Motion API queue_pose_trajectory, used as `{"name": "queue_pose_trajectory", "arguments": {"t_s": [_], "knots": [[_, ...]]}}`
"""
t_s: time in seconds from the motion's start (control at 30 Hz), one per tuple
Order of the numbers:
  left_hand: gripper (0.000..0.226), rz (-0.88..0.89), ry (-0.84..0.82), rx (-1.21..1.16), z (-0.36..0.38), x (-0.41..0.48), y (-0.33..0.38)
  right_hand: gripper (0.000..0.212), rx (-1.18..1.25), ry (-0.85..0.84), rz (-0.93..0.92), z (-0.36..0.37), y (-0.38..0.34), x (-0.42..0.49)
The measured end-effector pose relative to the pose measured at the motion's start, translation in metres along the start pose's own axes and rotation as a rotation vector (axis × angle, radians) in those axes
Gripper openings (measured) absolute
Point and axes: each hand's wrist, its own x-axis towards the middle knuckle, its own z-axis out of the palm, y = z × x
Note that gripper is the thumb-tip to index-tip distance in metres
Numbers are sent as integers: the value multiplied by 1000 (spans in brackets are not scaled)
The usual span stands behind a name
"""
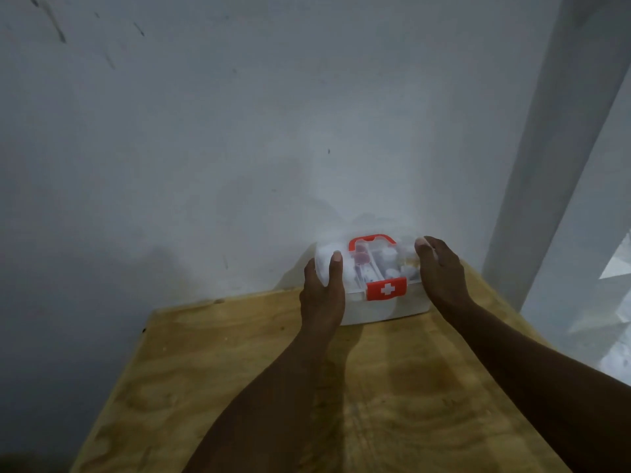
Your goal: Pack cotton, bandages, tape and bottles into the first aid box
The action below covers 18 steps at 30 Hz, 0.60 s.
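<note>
Head view. The first aid box (pixel 386 310) stands right of frame centre on the far end of the wooden table (pixel 375 404), with its back close to the pale wall (pixel 239 131). Its long axis runs left to right across the frame. The red latch (pixel 386 289) with the white cross faces the camera, and the red handle (pixel 372 238) lies on top at the rear.

The clear lid (pixel 341 268) is down over the box. Packed items (pixel 362 259) show through it as pinkish and white shapes, too blurred to identify.

The box lies directly between the two hands, one hand at each short end. Neither hand is nearer; both are in contact.

- Left hand (pixel 322 291): grips the left end. The thumb lies flat on top of the lid and the fingers curl round the end wall.
- Right hand (pixel 442 278): holds the right end. The thumb tip rests on the lid's far right corner. The fingers wrap behind the end and are mostly hidden.

Judgement: packing appears complete. The symmetrical two-handed hold suits pressing the lid home or lifting the box level.
</note>
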Motion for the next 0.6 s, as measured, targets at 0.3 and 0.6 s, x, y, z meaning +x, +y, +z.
{"name": "queue_pose_trajectory", "arguments": {"t_s": [0.3,0.6], "knots": [[67,42,7,90,0,2,-1,59,-34,-64,-40,-8,2,6],[89,4,-117,227,-13,-2,11,68,-143,-167,2,-18,-7,6]]}}
